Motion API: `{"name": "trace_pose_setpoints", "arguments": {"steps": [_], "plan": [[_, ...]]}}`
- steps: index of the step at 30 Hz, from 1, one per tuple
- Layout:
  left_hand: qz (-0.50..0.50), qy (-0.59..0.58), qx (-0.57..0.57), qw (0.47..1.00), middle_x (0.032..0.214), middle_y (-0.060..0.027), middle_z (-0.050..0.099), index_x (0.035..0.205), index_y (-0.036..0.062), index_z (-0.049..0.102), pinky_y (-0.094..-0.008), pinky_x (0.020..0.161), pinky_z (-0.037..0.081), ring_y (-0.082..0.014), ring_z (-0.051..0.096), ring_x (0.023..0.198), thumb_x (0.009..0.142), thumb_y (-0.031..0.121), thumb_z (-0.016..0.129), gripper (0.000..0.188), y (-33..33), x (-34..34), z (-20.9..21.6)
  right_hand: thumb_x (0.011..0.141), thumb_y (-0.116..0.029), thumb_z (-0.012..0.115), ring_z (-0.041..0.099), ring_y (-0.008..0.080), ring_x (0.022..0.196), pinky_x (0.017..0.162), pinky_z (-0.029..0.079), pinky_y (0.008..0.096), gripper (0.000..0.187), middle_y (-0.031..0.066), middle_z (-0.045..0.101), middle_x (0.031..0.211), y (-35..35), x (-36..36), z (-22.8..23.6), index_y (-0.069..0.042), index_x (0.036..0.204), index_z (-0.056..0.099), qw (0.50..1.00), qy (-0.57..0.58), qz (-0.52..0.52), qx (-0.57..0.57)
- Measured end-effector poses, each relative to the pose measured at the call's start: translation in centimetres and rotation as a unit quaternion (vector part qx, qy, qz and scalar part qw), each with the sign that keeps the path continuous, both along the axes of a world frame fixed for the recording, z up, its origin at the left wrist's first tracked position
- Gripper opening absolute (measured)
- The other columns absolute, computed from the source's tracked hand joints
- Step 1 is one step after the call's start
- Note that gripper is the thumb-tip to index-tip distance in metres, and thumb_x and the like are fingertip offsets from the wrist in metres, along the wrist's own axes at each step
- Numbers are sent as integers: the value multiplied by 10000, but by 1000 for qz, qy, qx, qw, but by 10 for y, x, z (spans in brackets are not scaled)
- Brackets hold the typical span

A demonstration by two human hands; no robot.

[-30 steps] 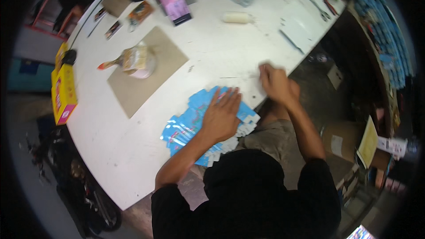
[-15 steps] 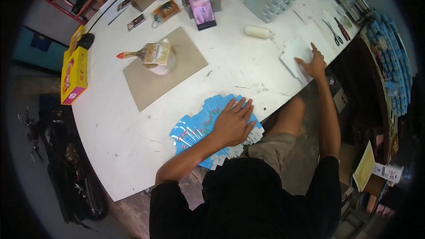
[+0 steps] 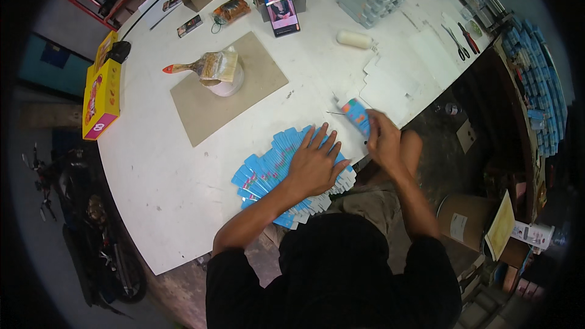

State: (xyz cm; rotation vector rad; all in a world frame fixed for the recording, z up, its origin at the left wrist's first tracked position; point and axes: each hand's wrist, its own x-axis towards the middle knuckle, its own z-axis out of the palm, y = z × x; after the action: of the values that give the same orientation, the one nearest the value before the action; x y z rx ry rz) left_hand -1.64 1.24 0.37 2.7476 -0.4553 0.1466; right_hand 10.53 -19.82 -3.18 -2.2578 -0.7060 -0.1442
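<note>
At table [image 3: 158,207] edge, left hand [image 3: 312,167] on blue pieces [image 3: 261,174], open room leftward

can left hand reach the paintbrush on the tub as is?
Probably yes, with a stretch: nothing tall seems to block the way from the left hand to the paintbrush. The hand rests on the fanned blue cards, though, and would have to lift off first.

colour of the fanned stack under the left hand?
Fanned stack: mostly blue, pink marks, whitish lower ends; best in head view.
</note>
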Motion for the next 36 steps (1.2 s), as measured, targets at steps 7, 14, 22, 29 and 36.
{"name": "trace_pose_setpoints", "arguments": {"steps": [7, 14, 22, 29, 36], "plan": [[22, 38, -49, 998, 1557, -285, 518, 1604, -35, 378, -568, 1280, 228, -444, 429, 1496, 979, 227, 595, 712, -1, -3, 5, 980, -60, 622, 651, 413, 861, 756, 520, 493, 263, 256, 643, 971, 29, -20, 11, 45, 1215, 675, 993, -73, 23, -85], [-40, 36, 4, 999, 1604, -279, 460, 1523, -110, 460, -585, 1304, 161, -436, 352, 1546, 947, 312, 648, 738, 9, -1, -10, 980, -85, 629, 688, 472, 892, 777, 558, 496, 221, 278, 720, 988, 20, 1, 10, 14, 1165, 699, 992, -92, -78, -36], [-4, 47, -45, 998, 1450, -265, 620, 1423, -71, 591, -515, 1215, 351, -395, 525, 1426, 1059, 294, 545, 518, 1, 1, -5, 946, -5, 692, 710, 374, 895, 757, 566, 413, 277, 227, 707, 1040, 20, -1, 18, 17, 1222, 702, 1000, 1, -19, -13], [14, -11, -81, 997, 1354, -246, 686, 1400, -50, 617, -495, 1106, 432, -416, 621, 1299, 1045, 201, 546, 441, 3, 1, -6, 887, -22, 694, 645, 392, 922, 829, 525, 485, 266, 190, 671, 972, 23, -11, 14, 28, 1147, 716, 998, -28, 15, -60], [13, -16, -76, 997, 1351, -218, 695, 1344, -37, 668, -503, 1153, 397, -401, 588, 1344, 1050, 218, 546, 408, 2, 0, -7, 785, 13, 718, 651, 362, 974, 797, 535, 453, 308, 153, 694, 1017, 14, -28, 4, 8, 1092, 733, 969, -102, -44, -222]]}}
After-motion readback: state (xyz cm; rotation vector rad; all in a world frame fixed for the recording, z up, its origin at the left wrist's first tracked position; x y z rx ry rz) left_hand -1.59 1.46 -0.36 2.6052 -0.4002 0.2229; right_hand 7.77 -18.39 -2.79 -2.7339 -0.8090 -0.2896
